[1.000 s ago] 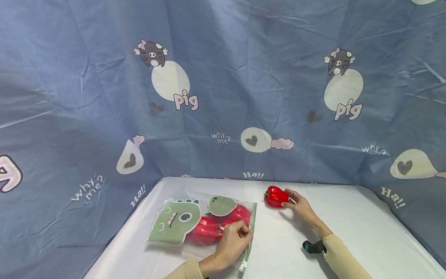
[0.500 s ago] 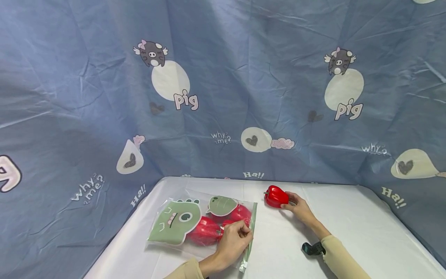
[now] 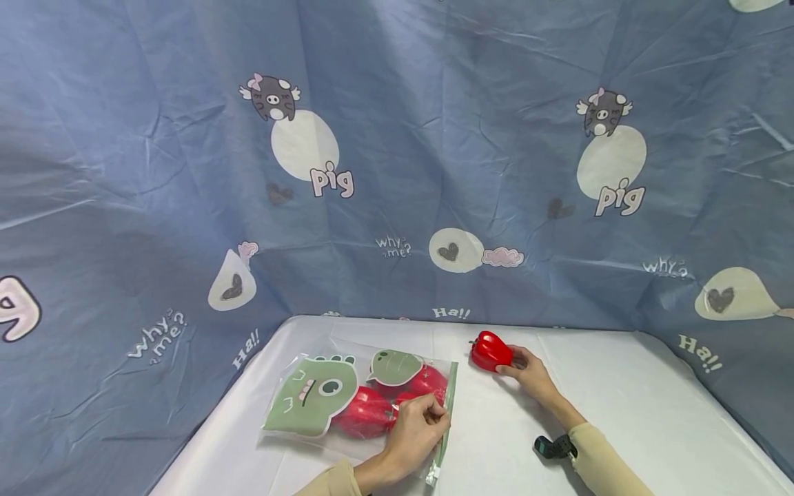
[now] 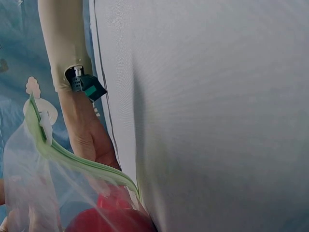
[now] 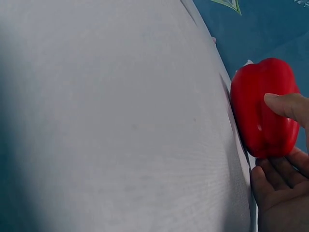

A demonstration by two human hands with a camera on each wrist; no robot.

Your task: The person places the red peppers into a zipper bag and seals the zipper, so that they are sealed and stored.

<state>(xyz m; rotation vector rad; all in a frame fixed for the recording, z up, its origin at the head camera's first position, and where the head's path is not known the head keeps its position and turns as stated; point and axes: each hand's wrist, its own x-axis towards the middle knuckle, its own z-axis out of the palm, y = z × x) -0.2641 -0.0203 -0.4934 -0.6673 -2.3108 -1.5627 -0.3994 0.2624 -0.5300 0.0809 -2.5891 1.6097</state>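
A clear zip bag (image 3: 298,441) with green cartoon prints lies on the left of the table in the head view. Red bell peppers (image 3: 362,412) show through its film. My left hand (image 3: 412,430) pinches the bag near its green zip edge (image 3: 453,386), covering part of the peppers. Farther back and to the right, my right hand (image 3: 532,375) holds a single red bell pepper (image 3: 490,351) outside the bag. In the right wrist view, the thumb lies on the side of that red bell pepper (image 5: 251,104) and the fingers are under its end.
The white table (image 3: 633,399) extends to the right of the bag. A blue printed curtain (image 3: 397,172) hangs behind it and along both sides. A white slider (image 3: 432,474) sits at the near end of the zip. A dark wrist device (image 3: 554,448) is strapped to the right forearm.
My right hand and forearm have shifted slightly to the left, while the held bell pepper stays almost in place. The left hand and the bag look unchanged.
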